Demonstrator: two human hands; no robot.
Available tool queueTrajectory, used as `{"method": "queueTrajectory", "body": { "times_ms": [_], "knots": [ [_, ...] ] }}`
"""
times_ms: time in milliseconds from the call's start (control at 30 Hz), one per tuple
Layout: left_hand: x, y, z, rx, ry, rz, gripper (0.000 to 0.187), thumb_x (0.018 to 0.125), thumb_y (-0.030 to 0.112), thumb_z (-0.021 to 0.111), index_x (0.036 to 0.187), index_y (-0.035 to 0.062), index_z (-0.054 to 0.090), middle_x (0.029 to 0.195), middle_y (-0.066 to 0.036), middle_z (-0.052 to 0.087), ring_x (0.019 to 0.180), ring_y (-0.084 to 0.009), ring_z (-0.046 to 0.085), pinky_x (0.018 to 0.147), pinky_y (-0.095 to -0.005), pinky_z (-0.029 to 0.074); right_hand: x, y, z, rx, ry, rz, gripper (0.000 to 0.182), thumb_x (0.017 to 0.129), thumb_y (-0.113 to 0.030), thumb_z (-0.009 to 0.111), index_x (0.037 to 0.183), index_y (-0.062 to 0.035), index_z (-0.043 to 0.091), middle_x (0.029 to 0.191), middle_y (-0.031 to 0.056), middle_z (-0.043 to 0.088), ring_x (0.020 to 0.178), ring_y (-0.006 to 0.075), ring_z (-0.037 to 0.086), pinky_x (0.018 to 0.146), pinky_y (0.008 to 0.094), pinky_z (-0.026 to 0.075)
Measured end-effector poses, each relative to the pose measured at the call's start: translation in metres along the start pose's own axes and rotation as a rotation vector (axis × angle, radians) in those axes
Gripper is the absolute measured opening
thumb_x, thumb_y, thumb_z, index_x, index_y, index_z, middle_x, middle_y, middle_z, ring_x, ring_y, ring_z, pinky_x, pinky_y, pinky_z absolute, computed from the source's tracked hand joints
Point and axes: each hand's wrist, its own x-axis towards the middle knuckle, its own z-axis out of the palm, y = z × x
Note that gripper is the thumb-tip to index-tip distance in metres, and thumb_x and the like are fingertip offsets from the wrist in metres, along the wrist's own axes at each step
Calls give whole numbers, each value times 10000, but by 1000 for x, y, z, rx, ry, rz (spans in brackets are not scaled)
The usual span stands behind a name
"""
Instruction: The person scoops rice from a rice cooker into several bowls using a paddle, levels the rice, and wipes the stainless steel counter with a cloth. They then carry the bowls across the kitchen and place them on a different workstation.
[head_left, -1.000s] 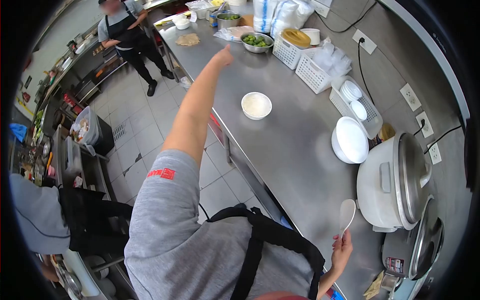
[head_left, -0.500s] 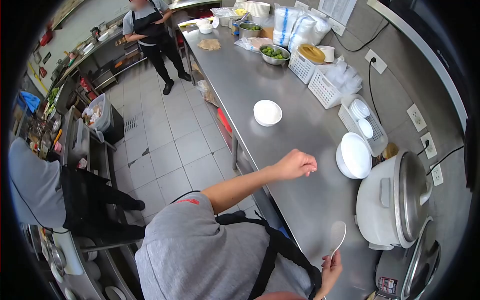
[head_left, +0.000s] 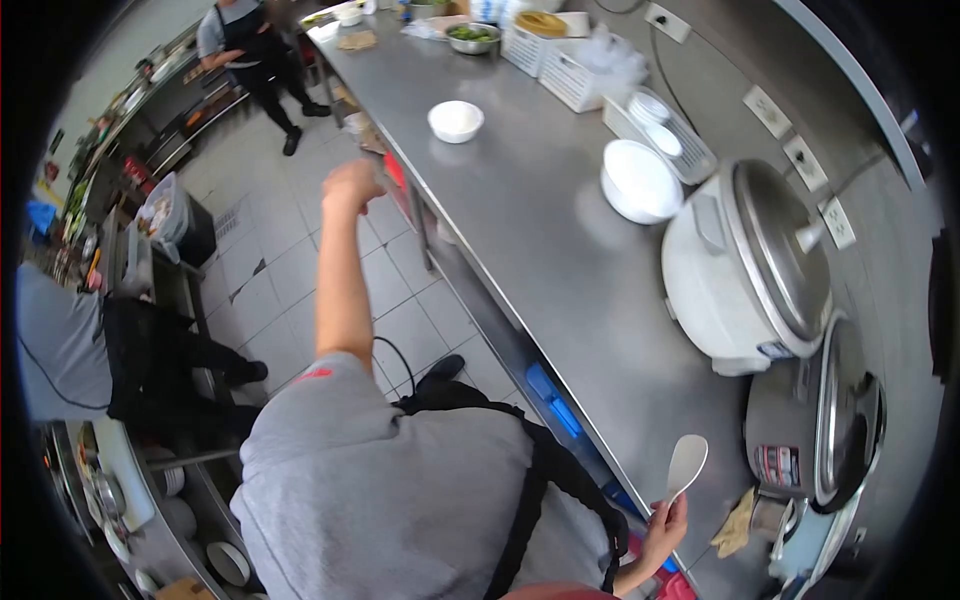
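My right hand [head_left: 662,530] is closed round the handle of a white rice paddle [head_left: 688,464], its blade pointing up and away over the edge of the steel table. My left hand [head_left: 352,185] is stretched out over the floor beside the table, with curled fingers and nothing visible in them. Nearest to it on the table stands a small white bowl [head_left: 456,121], its inside white too. A larger white bowl [head_left: 641,181] rests farther right, beside a big white rice cooker [head_left: 735,270] with its metal lid on.
White baskets [head_left: 572,80] and a metal bowl of green produce [head_left: 472,38] line the steel table's [head_left: 520,220] far side. Another pot [head_left: 782,440] and a cloth [head_left: 735,524] lie at right. One person [head_left: 255,50] stands at the back, another [head_left: 150,350] at left.
My left arm has swung left, from above the table to over the floor. The view has turned, so the table things appear higher and farther left. The paddle stays in my right hand.
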Motion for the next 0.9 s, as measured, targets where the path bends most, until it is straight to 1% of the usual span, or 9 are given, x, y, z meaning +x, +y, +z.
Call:
{"method": "queueTrajectory", "body": {
  "times_ms": [67, 133, 167, 233, 267, 367, 433, 633, 900],
  "knots": [
    [-40, 30, -8, -131, -25, 155, 203, 785, 232, 637, 784, 30, 617, 660, -92, 650, 536, -141, 612, 532, -283, 471, 1, 16, -15, -20, -1, 21, 368, 853, -67, 514, 1210, 17, 495, 778, 46, 599, 612, 88, 515, 542, 237, 428],
    [-43, 59, 12, -438, -33, 691, 147, 779, 177, 642, 780, 34, 608, 705, -73, 659, 596, -101, 591, 550, -255, 442, 7, 20, -13, -19, 44, -113, 335, 850, -70, 523, 1170, 25, 514, 840, 70, 630, 736, 122, 561, 672, 271, 470],
    [-48, 81, 18, -457, -117, 747, 204, 788, 139, 622, 965, 44, 586, 809, -64, 652, 691, -91, 575, 575, -235, 424, 5, 7, -9, 4, 48, -7, 303, 838, -66, 542, 1125, 31, 532, 907, 92, 644, 817, 141, 568, 770, 287, 462],
    [-77, 142, 34, -581, -277, 1045, 446, 788, 73, 584, 1227, 67, 504, 1023, -70, 614, 865, -107, 554, 643, -225, 414, 6, -11, 0, -54, 76, -7, 209, 790, -96, 609, 980, -8, 608, 734, 120, 626, 667, 140, 588, 628, 292, 462],
    [-98, 168, 44, -701, -366, 1265, 540, 780, 44, 566, 1305, 80, 444, 1134, -85, 584, 944, -133, 549, 688, -236, 421, 4, -24, 2, -131, 120, -20, 187, 774, -147, 638, 922, -33, 620, 646, 140, 581, 559, 220, 574, 559, 313, 441],
    [-155, 238, 79, -552, -925, 1549, 588, 769, 38, 547, 1338, 78, 399, 1282, -100, 493, 1100, -195, 499, 828, -288, 414, -9, -25, 10, -109, 246, 61, 191, 756, -231, 669, 856, -69, 657, 602, 156, 571, 569, 337, 558, 552, 383, 442],
    [-186, 265, 107, -345, -1182, 1660, 574, 785, 88, 565, 1333, 60, 397, 1277, -128, 498, 1118, -226, 504, 881, -307, 405, -30, -26, 4, -142, 303, 184, 185, 750, -242, 673, 824, -73, 667, 587, 154, 567, 575, 336, 568, 555, 390, 442],
    [-273, 332, 158, 40, -1051, 2191, 563, 811, 228, 590, 1299, 15, 407, 1286, -175, 472, 1148, -327, 470, 973, -370, 373, -77, 27, -32, -115, 700, 373, 254, 747, -251, 693, 685, -15, 622, 499, 119, 513, 471, 215, 521, 484, 344, 405],
    [-372, 396, 197, 109, -1207, 2308, 586, 829, 316, 581, 1302, 18, 405, 1301, -187, 451, 1175, -327, 440, 992, -378, 352, -116, 95, -130, -85, 1012, 516, 404, 783, -240, 674, 545, -35, 421, 473, 12, 383, 481, 104, 337, 445, 302, 306]
  ]
}}
